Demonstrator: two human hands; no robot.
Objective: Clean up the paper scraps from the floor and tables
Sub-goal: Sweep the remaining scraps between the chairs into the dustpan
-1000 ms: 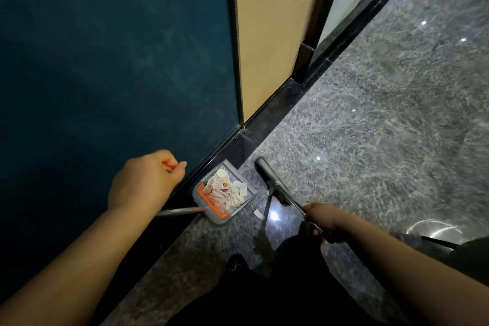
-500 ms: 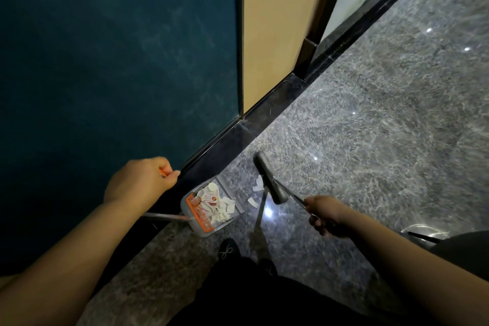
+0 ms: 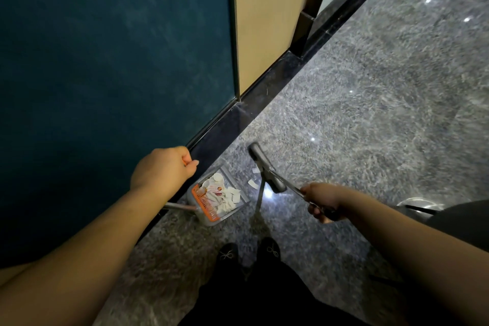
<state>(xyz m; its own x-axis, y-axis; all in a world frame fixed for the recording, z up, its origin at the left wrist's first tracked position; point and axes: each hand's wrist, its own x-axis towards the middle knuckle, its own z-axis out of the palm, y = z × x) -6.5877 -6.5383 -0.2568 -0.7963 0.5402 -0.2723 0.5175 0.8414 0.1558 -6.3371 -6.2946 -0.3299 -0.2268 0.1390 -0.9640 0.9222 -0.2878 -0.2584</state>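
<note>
A grey dustpan (image 3: pixel 239 207) with an orange comb edge stands on the floor beside the dark skirting, full of white paper scraps (image 3: pixel 225 194). My left hand (image 3: pixel 162 169) grips the orange top of its long handle. To its right lies a grey broom head (image 3: pixel 267 167), and my right hand (image 3: pixel 321 202) grips the broom's metal handle. Two white scraps lie on the floor between pan and broom: one (image 3: pixel 253 184) just left of the head, another (image 3: pixel 256 169) against it.
A teal wall panel (image 3: pixel 111 55) and a beige panel (image 3: pixel 267 13) rise on the left above a dark skirting (image 3: pixel 267 85). Grey speckled stone floor (image 3: pixel 383 103) spreads right. My black shoes (image 3: pixel 248 253) are below the pan. A dark object with a metal rim (image 3: pixel 418 206) sits at the right edge.
The broom head has swung away from the dustpan toward the right, uncovering two scraps on the floor. The dustpan has shifted slightly left and down in view.
</note>
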